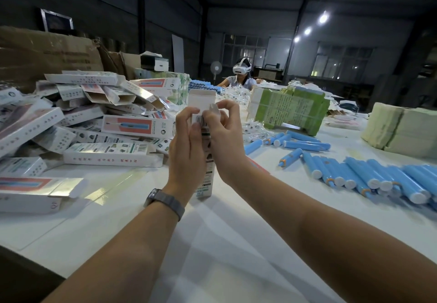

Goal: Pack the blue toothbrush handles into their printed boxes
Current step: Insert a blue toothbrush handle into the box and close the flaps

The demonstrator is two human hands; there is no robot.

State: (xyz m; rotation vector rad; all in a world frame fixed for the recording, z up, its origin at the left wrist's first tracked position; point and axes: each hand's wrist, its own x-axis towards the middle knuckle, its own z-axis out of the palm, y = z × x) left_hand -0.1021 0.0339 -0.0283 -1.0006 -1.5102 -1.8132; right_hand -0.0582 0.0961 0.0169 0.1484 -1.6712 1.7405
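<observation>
In the head view, a tall printed box [205, 151] is held upright over the white table [224, 243], with its bottom end just above or on the cloth. The box is gripped round its middle by the left hand [186, 151], whose fingers are curled on its near side. The top end is worked by the right hand [224, 137], with the fingertips [214, 108] pinched on a small side flap. The big top flap [202, 98] is seen standing up, so the box is not yet shut. Whether a blue handle is already inside cannot be told, because the inside is hidden by the hands. Many loose blue handles [369, 175] are laid in a row to the right, well apart from the box. A heap of other boxes [94, 125] is piled to the left. From here, the thin flap could be bent or torn if it is pushed too hard. The box could be squashed if it is squeezed too tightly. If the box is tipped while open, anything inside could slide out. The round handles could be bumped by an arm and rolled off the table.
</observation>
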